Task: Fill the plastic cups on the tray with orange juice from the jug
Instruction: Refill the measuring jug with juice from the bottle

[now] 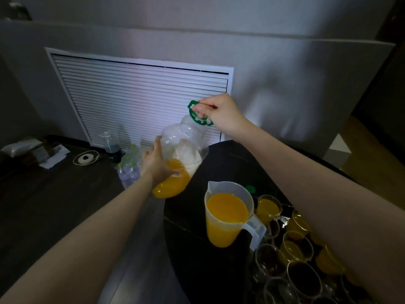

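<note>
A big clear plastic bottle [183,148] with a little orange juice at its bottom hangs tilted in the air above the table. My right hand [221,114] grips its green handle [194,110] at the neck. My left hand [155,163] holds the bottle's lower side, fingers curled round it. Below and to the right a translucent jug [228,216] stands on the dark round table [197,249], well filled with juice. Several clear plastic cups [291,255] stand at the lower right, some holding juice [268,207], others empty; my right forearm hides part of them. The tray is not discernible.
A green bottle cap [250,189] lies behind the jug. A pack of small water bottles [129,165] and a larger water bottle [111,145] stand at the back left. Papers [52,156] and a coiled cable [86,157] lie on the dark desk. A louvred vent [135,99] fills the wall.
</note>
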